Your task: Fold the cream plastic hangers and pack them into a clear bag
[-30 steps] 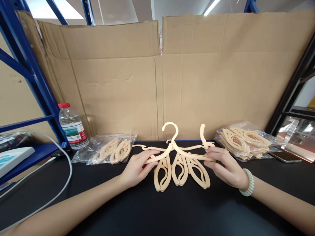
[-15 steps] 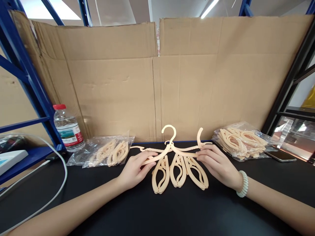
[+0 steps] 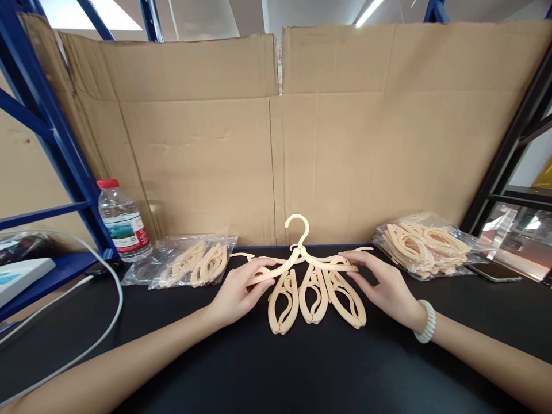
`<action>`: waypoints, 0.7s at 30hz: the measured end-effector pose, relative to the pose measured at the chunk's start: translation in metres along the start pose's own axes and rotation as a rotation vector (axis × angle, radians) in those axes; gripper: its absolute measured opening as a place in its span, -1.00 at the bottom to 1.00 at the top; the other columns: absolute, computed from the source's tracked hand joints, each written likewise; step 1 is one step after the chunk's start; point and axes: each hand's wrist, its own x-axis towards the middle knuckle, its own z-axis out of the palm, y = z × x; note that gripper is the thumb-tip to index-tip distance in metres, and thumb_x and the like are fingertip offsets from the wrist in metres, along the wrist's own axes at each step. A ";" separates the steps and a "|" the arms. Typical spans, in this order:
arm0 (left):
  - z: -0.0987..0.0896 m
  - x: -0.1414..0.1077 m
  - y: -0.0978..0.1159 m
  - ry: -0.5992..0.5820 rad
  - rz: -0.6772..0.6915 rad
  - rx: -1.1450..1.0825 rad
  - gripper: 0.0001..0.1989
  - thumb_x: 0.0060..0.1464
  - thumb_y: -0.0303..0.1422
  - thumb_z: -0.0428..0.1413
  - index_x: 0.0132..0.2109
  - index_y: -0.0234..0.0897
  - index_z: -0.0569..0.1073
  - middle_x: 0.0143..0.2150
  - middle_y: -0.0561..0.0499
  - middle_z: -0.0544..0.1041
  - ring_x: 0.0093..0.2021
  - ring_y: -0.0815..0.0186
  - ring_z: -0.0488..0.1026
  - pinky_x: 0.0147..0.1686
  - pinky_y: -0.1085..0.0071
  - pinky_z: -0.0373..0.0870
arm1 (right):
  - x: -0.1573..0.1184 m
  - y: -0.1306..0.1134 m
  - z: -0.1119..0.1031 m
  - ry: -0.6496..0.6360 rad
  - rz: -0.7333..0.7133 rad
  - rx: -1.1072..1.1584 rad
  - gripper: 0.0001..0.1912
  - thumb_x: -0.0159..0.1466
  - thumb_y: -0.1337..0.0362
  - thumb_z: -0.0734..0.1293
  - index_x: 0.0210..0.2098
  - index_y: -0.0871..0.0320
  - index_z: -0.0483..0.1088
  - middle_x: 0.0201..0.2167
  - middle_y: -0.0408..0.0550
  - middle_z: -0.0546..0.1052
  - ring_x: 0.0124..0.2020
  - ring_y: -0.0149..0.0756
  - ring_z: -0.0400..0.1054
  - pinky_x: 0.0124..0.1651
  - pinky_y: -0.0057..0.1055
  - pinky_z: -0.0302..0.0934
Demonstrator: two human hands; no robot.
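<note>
A cream-coloured plastic folding clothes hanger point(image 3: 323, 265) is spread open in the middle, its hook pointing up. My left hand point(image 3: 237, 293) pinches its left arm between thumb and fingers. At the tip of the right arm, my right hand point(image 3: 383, 287) grips the same hanger, thumb below and fingers above. Behind it lies another unfolded hanger point(image 3: 242, 255), partly covered by the held one and by my fingers. Fanned out below on the black table are three folded hangers: a left one point(image 3: 272, 310), a middle one point(image 3: 302, 299) and a right one point(image 3: 354, 302).
Clear bags of folded hangers lie at the left point(image 3: 211, 267) and right point(image 3: 425, 244). A red-capped water bottle point(image 3: 125, 230) stands at the back left, near a white cable point(image 3: 118, 299). Beside the right bag is a phone point(image 3: 495, 272). A cardboard wall point(image 3: 207, 155) closes off the back.
The right arm piece with its upturned end has swung down, and that end no longer sticks up. My right hand has shifted its grip to the arm's tip; my left hand keeps its pinch.
</note>
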 end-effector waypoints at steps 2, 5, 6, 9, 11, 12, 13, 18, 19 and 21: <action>0.002 0.002 0.003 0.073 -0.132 -0.138 -0.73 0.13 -0.22 0.10 -0.05 -0.19 0.32 -0.30 0.03 0.51 -0.40 0.30 0.47 -0.32 0.35 0.44 | 0.001 0.005 -0.001 -0.029 0.102 0.089 -0.75 0.31 0.32 0.25 -0.01 0.09 0.38 -0.15 0.02 0.55 -0.16 -0.19 0.48 -0.11 -0.18 0.46; 0.005 0.006 0.007 0.193 -0.319 -0.442 -0.72 0.08 -0.19 0.15 -0.19 -0.22 0.26 -0.40 0.12 0.45 -0.59 0.42 0.36 -0.53 0.43 0.36 | 0.002 0.013 -0.003 0.003 0.281 0.313 -0.77 0.28 0.23 0.30 -0.07 0.10 0.43 -0.14 0.03 0.56 -0.14 -0.17 0.49 -0.06 -0.15 0.44; 0.006 0.008 0.008 0.219 -0.351 -0.524 -0.71 0.06 -0.19 0.17 -0.22 -0.23 0.26 -0.42 0.13 0.44 -0.60 0.44 0.35 -0.54 0.45 0.34 | 0.003 0.013 -0.004 0.019 0.354 0.406 -0.75 0.26 0.20 0.33 -0.08 0.11 0.44 -0.15 0.03 0.57 -0.13 -0.17 0.49 -0.05 -0.16 0.44; 0.008 0.009 0.016 0.245 -0.394 -0.651 -0.74 0.01 -0.24 0.22 -0.34 -0.28 0.32 -0.48 0.13 0.40 -0.55 0.45 0.35 -0.49 0.47 0.32 | 0.007 0.006 -0.008 0.037 0.559 0.657 -0.69 0.19 0.12 0.40 -0.13 0.15 0.47 -0.19 0.05 0.59 -0.14 -0.17 0.49 -0.06 -0.19 0.43; 0.009 0.008 0.026 0.220 -0.407 -0.700 -0.75 0.01 -0.26 0.23 -0.40 -0.30 0.34 -0.49 0.12 0.38 -0.53 0.46 0.33 -0.47 0.48 0.32 | 0.010 -0.005 -0.010 0.021 0.650 0.778 -0.68 0.16 0.11 0.43 -0.15 0.15 0.47 -0.22 0.04 0.59 -0.17 -0.19 0.48 -0.07 -0.20 0.42; 0.009 0.007 0.032 0.199 -0.405 -0.723 -0.75 0.01 -0.27 0.23 -0.41 -0.29 0.33 -0.48 0.12 0.38 -0.52 0.46 0.33 -0.47 0.48 0.32 | 0.011 -0.013 -0.011 0.006 0.681 0.834 -0.66 0.15 0.11 0.44 -0.14 0.14 0.46 -0.23 0.03 0.58 -0.19 -0.20 0.48 -0.08 -0.20 0.42; 0.009 0.005 0.039 0.169 -0.399 -0.743 -0.76 0.01 -0.26 0.23 -0.40 -0.29 0.34 -0.47 0.11 0.38 -0.51 0.45 0.33 -0.46 0.48 0.32 | 0.012 -0.020 -0.012 -0.011 0.707 0.888 -0.65 0.15 0.12 0.44 -0.12 0.13 0.44 -0.24 0.02 0.57 -0.21 -0.22 0.48 -0.10 -0.21 0.42; 0.012 -0.005 0.069 -0.005 -0.440 -0.770 -0.74 0.05 -0.17 0.19 -0.33 -0.25 0.34 -0.53 0.11 0.38 -0.54 0.41 0.32 -0.49 0.44 0.33 | 0.014 -0.055 -0.012 0.009 0.769 1.048 -0.66 0.07 0.18 0.50 -0.20 0.10 0.40 -0.32 -0.08 0.49 -0.33 -0.32 0.43 -0.28 -0.36 0.41; 0.013 -0.007 0.072 -0.042 -0.458 -0.776 -0.73 0.05 -0.16 0.19 -0.34 -0.25 0.33 -0.55 0.11 0.38 -0.56 0.41 0.32 -0.50 0.44 0.32 | 0.013 -0.061 -0.011 0.015 0.769 1.059 -0.69 0.07 0.19 0.50 -0.25 0.11 0.39 -0.36 -0.11 0.47 -0.36 -0.34 0.41 -0.32 -0.39 0.39; 0.014 -0.010 0.077 -0.101 -0.478 -0.792 -0.71 0.05 -0.14 0.19 -0.35 -0.24 0.31 -0.56 0.10 0.39 -0.56 0.40 0.32 -0.51 0.43 0.31 | 0.011 -0.071 -0.011 -0.028 0.762 1.091 -0.74 0.10 0.18 0.48 -0.34 0.12 0.36 -0.42 -0.13 0.45 -0.41 -0.36 0.39 -0.36 -0.41 0.37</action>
